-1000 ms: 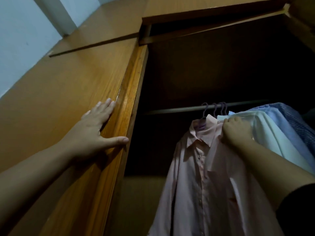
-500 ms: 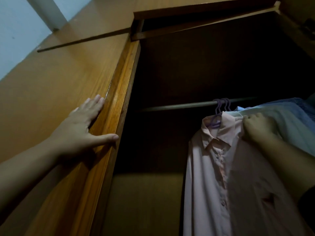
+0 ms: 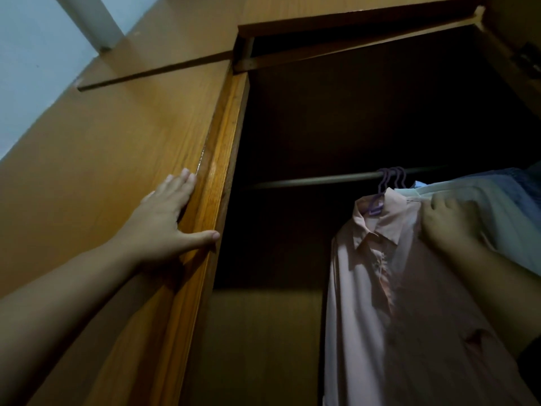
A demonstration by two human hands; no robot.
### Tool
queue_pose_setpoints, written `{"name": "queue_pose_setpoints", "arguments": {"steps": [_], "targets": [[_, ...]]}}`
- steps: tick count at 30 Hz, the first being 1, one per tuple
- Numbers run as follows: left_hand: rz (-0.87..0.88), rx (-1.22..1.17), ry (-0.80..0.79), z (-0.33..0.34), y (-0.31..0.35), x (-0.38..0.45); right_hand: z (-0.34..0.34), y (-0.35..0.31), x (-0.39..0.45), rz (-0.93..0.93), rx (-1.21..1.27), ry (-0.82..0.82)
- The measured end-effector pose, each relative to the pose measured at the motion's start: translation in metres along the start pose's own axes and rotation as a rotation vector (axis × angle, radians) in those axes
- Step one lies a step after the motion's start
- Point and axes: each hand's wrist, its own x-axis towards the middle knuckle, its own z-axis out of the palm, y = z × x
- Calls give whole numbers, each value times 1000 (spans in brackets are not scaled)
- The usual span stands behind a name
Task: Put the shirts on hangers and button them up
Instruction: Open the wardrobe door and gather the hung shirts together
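Note:
A pale pink buttoned shirt (image 3: 377, 303) hangs on a purple hanger (image 3: 380, 191) from the metal rail (image 3: 316, 180) inside the dark wardrobe. My right hand (image 3: 448, 224) grips the pink shirt's shoulder by the collar, fingers curled into the cloth. Behind it hang a pale green shirt (image 3: 497, 212) and a blue shirt (image 3: 524, 183) on more purple hangers. My left hand (image 3: 167, 221) lies flat with straight fingers on the wooden wardrobe door (image 3: 102, 177), thumb across its edge.
The wardrobe's open door edge (image 3: 216, 177) stands left of the dark opening. The rail's left half is bare. A wooden inner panel (image 3: 263, 347) shows low in the wardrobe. A pale wall (image 3: 32, 68) is at upper left.
The pink shirt and my right hand have slid right along the rail toward the other shirts. My left hand stays flat on the door.

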Motion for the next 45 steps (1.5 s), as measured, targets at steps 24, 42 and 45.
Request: {"name": "queue_pose_setpoints", "arguments": {"steps": [24,42,45], "targets": [[-146,42,-489,-104,-41,-171,-334,-144,-267,-334,948,-332],[-774,460,-665,-312,-120,-439,-551,-256,-472,-995,1433,-630],[-890,546,-640,-379,-121,-489,-617,-261,-512,-1129,1518,-629]]}}
